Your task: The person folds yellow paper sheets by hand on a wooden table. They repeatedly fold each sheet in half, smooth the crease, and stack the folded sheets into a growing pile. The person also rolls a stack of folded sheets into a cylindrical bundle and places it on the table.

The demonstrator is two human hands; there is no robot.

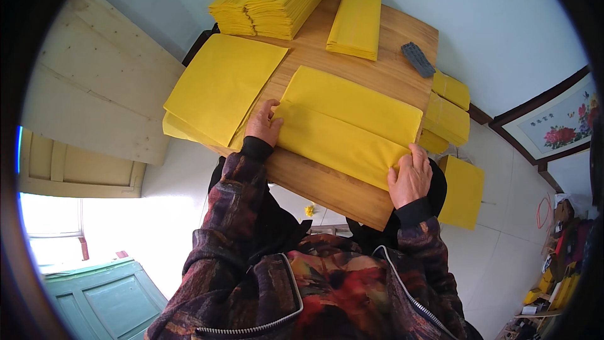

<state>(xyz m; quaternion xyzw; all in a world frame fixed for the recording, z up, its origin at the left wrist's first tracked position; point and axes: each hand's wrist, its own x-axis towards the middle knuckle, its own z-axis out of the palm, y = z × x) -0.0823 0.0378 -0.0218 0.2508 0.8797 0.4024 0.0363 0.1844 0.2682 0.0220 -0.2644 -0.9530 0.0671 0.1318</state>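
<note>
A yellow cloth-like sheet [346,127], folded over lengthwise, lies across the wooden table [333,190] in front of me. My left hand [265,124] has its thumb and curled fingers on the sheet's left end. At the near right corner, my right hand [412,176] grips the edge between thumb and fingers. Some fingertips are hidden under or behind the material. Just left of my left hand lies a pile of flat, unfolded yellow sheets [228,83], reaching past the table's edge.
Thick stacks of folded yellow sheets [270,9] stand at the far left. A narrow folded stack [357,22] lies beside them, and a dark grey object [417,59] near the right edge. More yellow bundles [448,113] sit beyond that edge. A framed flower picture [560,119] leans at right.
</note>
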